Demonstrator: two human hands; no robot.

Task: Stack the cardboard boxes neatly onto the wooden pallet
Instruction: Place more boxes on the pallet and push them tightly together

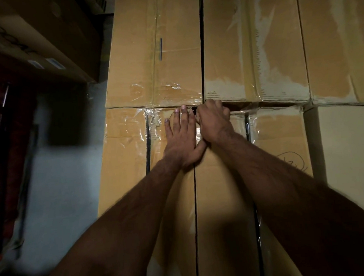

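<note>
Head view, looking down on tightly packed cardboard boxes in two rows. Near row: narrow box (222,199) in the middle, flanked by a left box (123,162) and a right box (280,137), dark gaps between them. Far row: far left box (153,50) and far right box (254,45), split by a black gap, butted against the near row. Paler box (350,141) at far right edge. Wooden pallet not visible.

Left hand (182,135) laid flat, fingers straight and together, pressing on the top of the near row, fingertips reaching the seam with the far row. Right hand (214,119) just beside it, fingers curled over the far end of the narrow box and hooked down into the crack, gripping that edge.

Clear packing tape (154,118), wrinkled and partly peeled, over box corners and seams. Torn, whitish patches on the far right box surface.

Markings: short blue pen stroke (161,49) on the far left box; faint line of printed text along the far right box, not legible; black scribbled circle (292,159) on the right box, not readable.

At upper left, further carton (34,35) with two small white labels (46,63), blurred, text unreadable. Grey floor (59,186) at left, dimly lit.
</note>
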